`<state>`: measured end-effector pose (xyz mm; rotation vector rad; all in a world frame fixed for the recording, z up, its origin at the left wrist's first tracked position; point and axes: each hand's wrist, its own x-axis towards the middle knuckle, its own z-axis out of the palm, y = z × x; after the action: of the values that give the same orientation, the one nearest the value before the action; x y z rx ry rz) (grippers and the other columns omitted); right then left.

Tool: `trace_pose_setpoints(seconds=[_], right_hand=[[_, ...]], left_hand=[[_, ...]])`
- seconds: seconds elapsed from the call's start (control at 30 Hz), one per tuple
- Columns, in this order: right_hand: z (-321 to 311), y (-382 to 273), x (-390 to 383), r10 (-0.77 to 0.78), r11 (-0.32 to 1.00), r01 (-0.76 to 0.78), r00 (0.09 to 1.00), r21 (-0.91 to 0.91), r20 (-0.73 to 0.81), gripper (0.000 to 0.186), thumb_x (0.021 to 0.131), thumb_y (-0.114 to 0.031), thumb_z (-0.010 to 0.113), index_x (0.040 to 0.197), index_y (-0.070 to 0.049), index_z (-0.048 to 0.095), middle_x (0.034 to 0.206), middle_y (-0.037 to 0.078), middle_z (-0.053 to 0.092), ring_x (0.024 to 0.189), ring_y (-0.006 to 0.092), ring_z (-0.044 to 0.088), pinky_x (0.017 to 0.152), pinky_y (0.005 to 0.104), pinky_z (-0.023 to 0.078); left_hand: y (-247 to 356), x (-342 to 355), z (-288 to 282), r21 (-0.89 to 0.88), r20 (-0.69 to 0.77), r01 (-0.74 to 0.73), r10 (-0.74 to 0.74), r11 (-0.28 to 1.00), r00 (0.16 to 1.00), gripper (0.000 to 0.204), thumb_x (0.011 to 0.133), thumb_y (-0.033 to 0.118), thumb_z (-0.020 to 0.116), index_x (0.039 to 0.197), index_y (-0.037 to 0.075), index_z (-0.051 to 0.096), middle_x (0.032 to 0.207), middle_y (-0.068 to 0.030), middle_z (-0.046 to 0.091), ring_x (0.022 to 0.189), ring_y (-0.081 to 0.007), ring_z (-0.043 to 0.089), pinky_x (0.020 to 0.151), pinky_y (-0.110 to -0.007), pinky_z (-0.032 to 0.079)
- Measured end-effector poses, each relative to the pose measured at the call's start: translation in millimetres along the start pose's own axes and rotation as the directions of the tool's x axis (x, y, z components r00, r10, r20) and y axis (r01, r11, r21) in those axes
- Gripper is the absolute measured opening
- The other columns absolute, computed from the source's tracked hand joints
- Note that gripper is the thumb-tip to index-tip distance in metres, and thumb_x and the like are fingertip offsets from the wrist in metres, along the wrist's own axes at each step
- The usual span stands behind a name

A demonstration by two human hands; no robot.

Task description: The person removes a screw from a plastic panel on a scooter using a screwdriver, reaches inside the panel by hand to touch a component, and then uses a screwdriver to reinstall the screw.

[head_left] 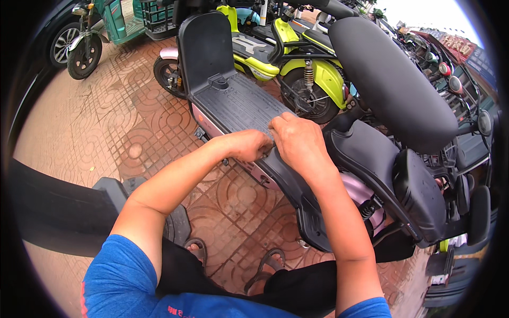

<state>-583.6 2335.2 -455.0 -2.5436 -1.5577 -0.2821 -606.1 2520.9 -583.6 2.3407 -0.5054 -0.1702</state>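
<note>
Head view, both hands (281, 143) on scooter footboard (236, 103)

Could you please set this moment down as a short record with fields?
place: paved ground of patterned reddish bricks, outdoors
main thing: pink and black scooter with its seat tipped up
left hand: at the rear edge of the ribbed black footboard, fingers curled
right hand: beside the left one, fingertips pressed on the same edge
what the hands hold: hidden by the fingers
nearby: yellow scooter behind, green vehicle at top left
person: blue shirt, sandals
</note>
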Motion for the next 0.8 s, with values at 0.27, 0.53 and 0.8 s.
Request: trace_pose_setpoints(seconds=[0.27,0.53,0.8], right_hand=[[0.5,-1.0,-3.4,0.192,0.981,-0.192,0.981,0.01,0.012,0.019,0.094,-0.004,0.067,0.112,0.002,0.068,0.105,0.02,0.069,0.1,0.0413,0.071,0.084,0.0493,0.058],[7.8,-0.9,-7.9,-0.138,0.98,0.167,0.962,0.112,-0.234,0.016,0.093,-0.004,0.066,0.109,0.001,0.068,0.103,0.019,0.07,0.099,0.0411,0.071,0.083,0.0497,0.058],[4.0,4.2,-7.9,-0.177,0.983,0.182,0.973,0.024,-0.151,0.019,0.09,0.0,0.067,0.109,0.0,0.068,0.11,0.017,0.069,0.098,0.039,0.072,0.083,0.0481,0.059]], left_hand=[[7.0,0.9,-4.0,-0.003,0.019,0.015,-0.015,1.0,1.0,0.022,0.082,0.005,0.072,0.103,-0.001,0.071,0.09,-0.0208,0.074,0.085,-0.0371,0.071,0.078,-0.046,0.055],[-19.8,6.5,9.6,0.047,-0.035,-0.032,0.034,0.998,0.999,0.015,0.084,0.007,0.071,0.098,0.002,0.071,0.09,-0.0182,0.075,0.087,-0.0359,0.072,0.078,-0.045,0.055],[-8.7,11.1,10.7,0.015,-0.093,-0.09,0.091,0.996,0.991,0.017,0.084,0.008,0.071,0.101,0.002,0.071,0.092,-0.018,0.076,0.09,-0.0369,0.072,0.08,-0.046,0.055]])
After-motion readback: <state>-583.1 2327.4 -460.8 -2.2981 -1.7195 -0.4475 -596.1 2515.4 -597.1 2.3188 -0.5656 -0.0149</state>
